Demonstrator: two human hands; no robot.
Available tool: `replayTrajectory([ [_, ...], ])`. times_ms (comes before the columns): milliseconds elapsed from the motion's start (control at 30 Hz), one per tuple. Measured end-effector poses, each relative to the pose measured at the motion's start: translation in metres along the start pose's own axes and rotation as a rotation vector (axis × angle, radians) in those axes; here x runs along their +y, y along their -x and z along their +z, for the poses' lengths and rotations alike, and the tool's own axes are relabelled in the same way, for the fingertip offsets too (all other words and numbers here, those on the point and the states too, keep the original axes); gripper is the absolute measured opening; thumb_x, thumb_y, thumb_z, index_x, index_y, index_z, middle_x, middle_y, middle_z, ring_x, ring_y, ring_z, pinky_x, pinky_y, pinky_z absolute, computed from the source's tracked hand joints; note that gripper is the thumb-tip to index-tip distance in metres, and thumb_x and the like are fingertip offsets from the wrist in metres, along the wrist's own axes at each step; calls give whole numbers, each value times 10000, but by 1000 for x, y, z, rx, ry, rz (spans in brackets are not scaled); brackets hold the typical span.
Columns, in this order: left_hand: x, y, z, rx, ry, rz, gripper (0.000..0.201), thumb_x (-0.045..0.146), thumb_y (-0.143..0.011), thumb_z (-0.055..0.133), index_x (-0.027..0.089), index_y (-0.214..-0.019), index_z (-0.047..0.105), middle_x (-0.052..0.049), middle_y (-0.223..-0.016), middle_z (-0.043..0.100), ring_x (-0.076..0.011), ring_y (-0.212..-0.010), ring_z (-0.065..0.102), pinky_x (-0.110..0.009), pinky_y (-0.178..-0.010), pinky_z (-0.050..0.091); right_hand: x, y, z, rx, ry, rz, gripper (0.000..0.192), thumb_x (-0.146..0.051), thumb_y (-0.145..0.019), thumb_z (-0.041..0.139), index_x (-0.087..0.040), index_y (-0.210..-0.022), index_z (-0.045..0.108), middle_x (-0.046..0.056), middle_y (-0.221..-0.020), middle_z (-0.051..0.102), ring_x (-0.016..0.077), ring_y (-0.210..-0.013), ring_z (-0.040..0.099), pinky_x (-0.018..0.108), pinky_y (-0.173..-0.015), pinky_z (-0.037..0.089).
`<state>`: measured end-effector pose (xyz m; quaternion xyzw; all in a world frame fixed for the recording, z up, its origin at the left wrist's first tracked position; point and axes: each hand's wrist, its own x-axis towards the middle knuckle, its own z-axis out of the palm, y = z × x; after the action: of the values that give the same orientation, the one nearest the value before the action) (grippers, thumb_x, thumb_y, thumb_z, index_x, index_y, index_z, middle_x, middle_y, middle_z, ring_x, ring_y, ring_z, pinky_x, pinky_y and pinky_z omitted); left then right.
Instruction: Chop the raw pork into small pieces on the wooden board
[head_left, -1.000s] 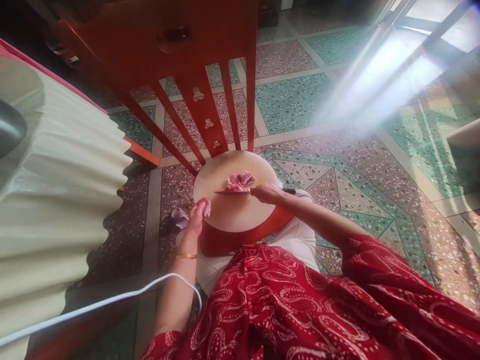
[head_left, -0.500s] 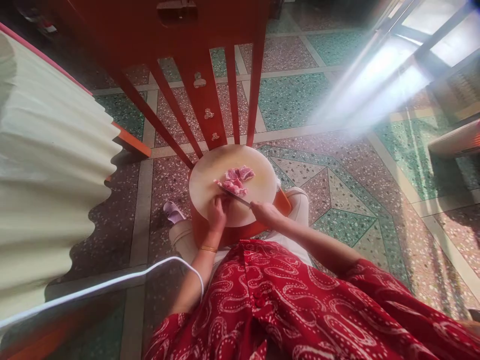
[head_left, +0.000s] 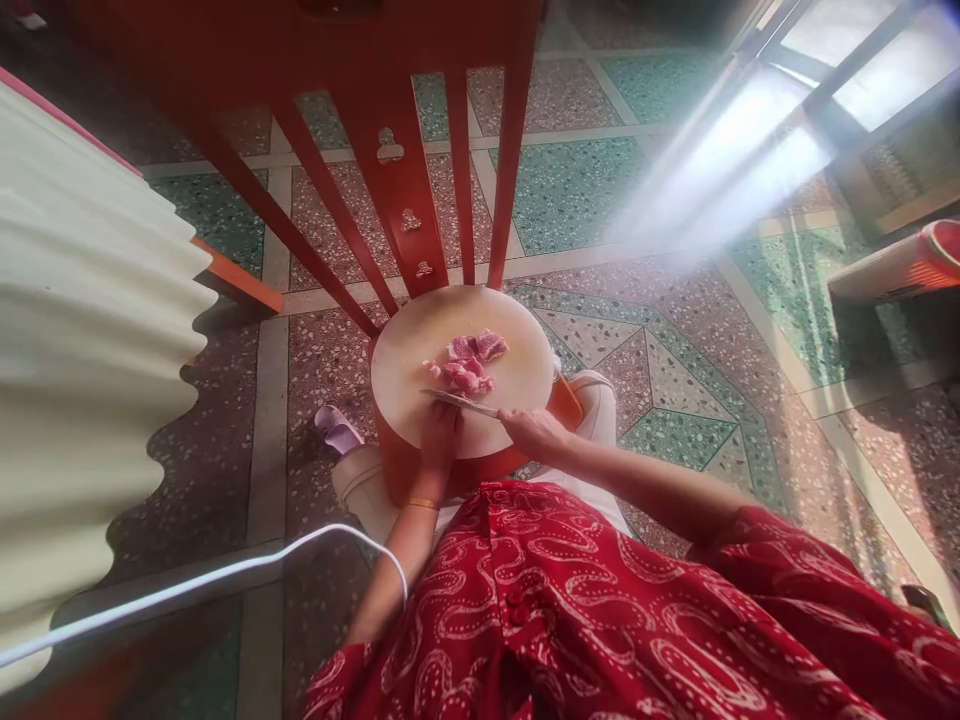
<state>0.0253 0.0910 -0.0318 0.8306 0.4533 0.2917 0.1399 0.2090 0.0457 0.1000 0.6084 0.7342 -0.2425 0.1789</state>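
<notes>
Two hands: both at the near edge of the round cutting board (head_left: 420,345).
Right hand (head_left: 534,432): closed round the knife (head_left: 459,401), blade flat, pointing left.
Left hand (head_left: 439,428): fingers curled under the blade; grip unclear.
Meat pieces (head_left: 469,362): just beyond the blade, gathered mid-board for cutting.

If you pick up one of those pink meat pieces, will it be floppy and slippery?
Probably. The meat looks raw, glossy and cut small on the board, so it would likely sag and feel slick. Each piece looks light and should not roll.
</notes>
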Motion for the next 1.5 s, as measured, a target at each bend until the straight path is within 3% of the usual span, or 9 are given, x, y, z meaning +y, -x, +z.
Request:
replayTrajectory([
  [100, -6, 1, 4, 4, 26, -13, 329, 155, -875, 439, 152, -1177, 570, -118, -1202, 605, -252, -1143, 525, -445, -991, 441, -3, -19, -6, -19, -26, -60, 269, -148, -934, 327, -163, -1133, 507, 99, -808, 673, 233, -777, 670, 285, -613, 468],
  [333, -11, 5, 8, -65, 49, -62, 336, 180, -849, 491, 153, -1173, 576, -149, -1135, 627, -285, -1092, 565, -476, -962, 446, -35, -66, -23, 11, -105, -201, 283, -118, -910, 339, -108, -1096, 552, 171, -923, 670, 251, -869, 657, 336, -698, 503],
  [533, -9, 6, 8, -10, 92, -82, 240, 236, -899, 458, 187, -1054, 635, -109, -1045, 649, -251, -1045, 568, -446, -954, 453, 0, -28, 2, -72, -50, -13, 412, -122, -904, 353, -147, -1310, 417, 138, -897, 688, 258, -837, 675, 328, -645, 504],
  [667, -6, 4, 4, 4, 124, -81, 255, 263, -915, 438, 191, -1063, 634, -95, -1080, 632, -231, -1058, 553, -428, -958, 455, 13, -23, 3, -62, -30, -8, 363, -144, -919, 347, -178, -1259, 469, 127, -912, 686, 242, -834, 674, 301, -642, 490],
  [800, -1, 3, 0, 23, 91, -100, 262, 256, -916, 428, 167, -1057, 630, -118, -1067, 621, -229, -1046, 552, -417, -938, 463, 5, -24, -2, 18, -36, -21, 335, -169, -938, 313, -165, -1222, 490, 114, -858, 687, 245, -805, 676, 303, -635, 483],
  [967, -1, 4, 1, -11, 64, -82, 271, 215, -898, 435, 173, -1104, 607, -134, -1094, 618, -251, -1085, 537, -451, -955, 444, -1, -15, -1, -23, -36, -25, 322, -182, -943, 328, -178, -1219, 494, 116, -845, 688, 248, -791, 680, 309, -627, 486],
  [1067, -7, 4, 4, -15, 67, -57, 284, 204, -891, 434, 176, -1120, 600, -129, -1126, 618, -253, -1105, 536, -457, -961, 446, -12, -29, -7, -42, -67, -32, 326, -143, -920, 348, -173, -1207, 501, 122, -870, 691, 242, -824, 679, 309, -650, 497],
  [1267, -11, 6, 7, -49, 25, -62, 289, 204, -870, 461, 159, -1119, 601, -138, -1064, 640, -265, -1033, 576, -459, -920, 460, -36, -63, -22, 30, -112, -188, 297, -116, -907, 343, -106, -1100, 569, 177, -971, 678, 251, -901, 661, 325, -707, 511],
  [1500, -7, 7, 5, 7, 99, -95, 238, 258, -901, 462, 187, -1040, 642, -104, -1048, 640, -243, -1031, 561, -430, -937, 449, 14, -23, -1, -61, -30, -49, 326, -130, -915, 349, -165, -1195, 512, 124, -863, 694, 239, -828, 678, 300, -641, 502],
])
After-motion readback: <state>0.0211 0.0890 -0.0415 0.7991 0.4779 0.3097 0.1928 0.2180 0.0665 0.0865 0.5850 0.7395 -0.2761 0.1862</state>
